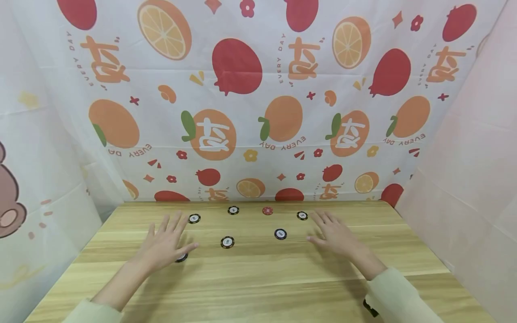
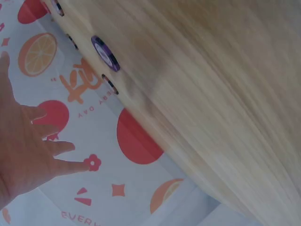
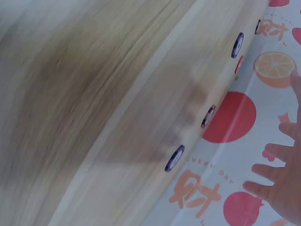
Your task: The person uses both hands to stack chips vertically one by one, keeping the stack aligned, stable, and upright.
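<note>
My left hand hovers over the left of the wooden table with straight, spread fingers and holds nothing. One black-edged poker chip is partly hidden behind it, and a second black chip shows just beyond its fingertips. On the other side, my right hand is likewise raised, fingers spread, nothing in it. A black chip lies just left of its fingertips. Between the hands are more black chips and one red chip. The right wrist view shows a chip near the table edge.
The wooden table ends at a white fruit-print curtain behind the chips. Plainer pale cloth hangs at the right, with another cloth bearing a cartoon figure at the left. A small black object shows at the right sleeve.
</note>
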The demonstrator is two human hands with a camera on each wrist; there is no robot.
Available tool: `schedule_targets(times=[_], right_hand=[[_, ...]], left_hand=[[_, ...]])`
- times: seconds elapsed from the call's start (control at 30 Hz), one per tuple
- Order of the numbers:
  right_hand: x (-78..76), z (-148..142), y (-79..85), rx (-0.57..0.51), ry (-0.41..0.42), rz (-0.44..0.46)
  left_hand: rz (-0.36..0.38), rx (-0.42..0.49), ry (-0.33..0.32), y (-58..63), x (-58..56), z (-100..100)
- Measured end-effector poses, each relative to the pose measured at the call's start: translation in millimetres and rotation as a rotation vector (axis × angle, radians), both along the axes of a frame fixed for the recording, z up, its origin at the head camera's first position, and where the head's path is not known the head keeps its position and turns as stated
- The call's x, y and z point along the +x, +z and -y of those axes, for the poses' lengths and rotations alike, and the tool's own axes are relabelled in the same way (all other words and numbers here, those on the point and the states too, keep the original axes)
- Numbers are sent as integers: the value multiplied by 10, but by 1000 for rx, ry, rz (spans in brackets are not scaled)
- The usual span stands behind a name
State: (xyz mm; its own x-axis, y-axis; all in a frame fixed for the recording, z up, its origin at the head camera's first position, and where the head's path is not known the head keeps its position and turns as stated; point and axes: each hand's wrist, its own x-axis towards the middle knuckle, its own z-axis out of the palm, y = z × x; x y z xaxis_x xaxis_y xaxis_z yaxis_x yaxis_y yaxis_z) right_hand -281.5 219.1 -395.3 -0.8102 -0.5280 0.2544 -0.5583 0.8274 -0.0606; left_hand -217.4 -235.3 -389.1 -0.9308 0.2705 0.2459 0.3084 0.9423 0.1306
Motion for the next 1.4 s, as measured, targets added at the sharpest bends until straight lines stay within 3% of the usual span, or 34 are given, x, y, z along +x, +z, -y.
schedule_targets(times=[0.4, 0.67, 0.8, 1.07, 1.4], right_hand=[[-130, 352, -66, -106, 47, 91], [-333, 635, -234, -112, 74, 188], [-389, 740, -313, -92, 44, 215], [-406, 924, -354, -32, 63, 204], [-459, 1012, -342, -15, 36, 250]], left_hand=[[-21, 110, -135, -26, -93, -262], [-75, 95, -205, -133, -161, -521], [-37, 89, -241, -175, -186, -620], [106, 167, -194, -220, -230, -694], [132, 168, -184, -297, -386, -753]])
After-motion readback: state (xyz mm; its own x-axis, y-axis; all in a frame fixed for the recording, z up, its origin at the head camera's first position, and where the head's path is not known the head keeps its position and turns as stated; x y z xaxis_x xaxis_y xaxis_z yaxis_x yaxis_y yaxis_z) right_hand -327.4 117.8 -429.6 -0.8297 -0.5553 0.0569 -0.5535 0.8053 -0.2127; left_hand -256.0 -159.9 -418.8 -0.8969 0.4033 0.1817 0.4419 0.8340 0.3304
